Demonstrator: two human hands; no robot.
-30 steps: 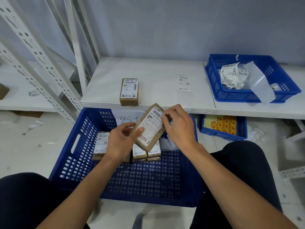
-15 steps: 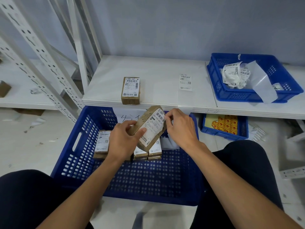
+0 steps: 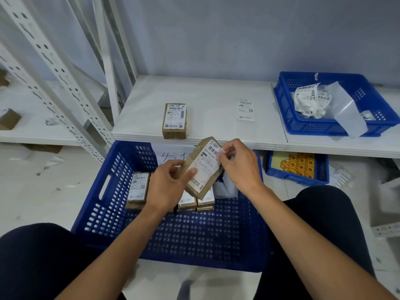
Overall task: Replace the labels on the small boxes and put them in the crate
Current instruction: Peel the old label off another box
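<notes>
Right hand [image 3: 240, 167] on label [image 3: 205, 167] corner

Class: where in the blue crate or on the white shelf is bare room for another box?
Free: near half of the large blue plastic crate, before the row of labelled cardboard boxes; the white shelf between the brown box and loose white label. Crowded: crate's far end, under left hand and right hand.

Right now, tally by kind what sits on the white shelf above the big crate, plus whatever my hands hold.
Small boxes: 2, the shelf box and the held box in the left hand, its box label pinched by the right hand.
Loose labels: 1, the flat label.
Blue trays: 1, the blue tray.
Total: 4.
</notes>
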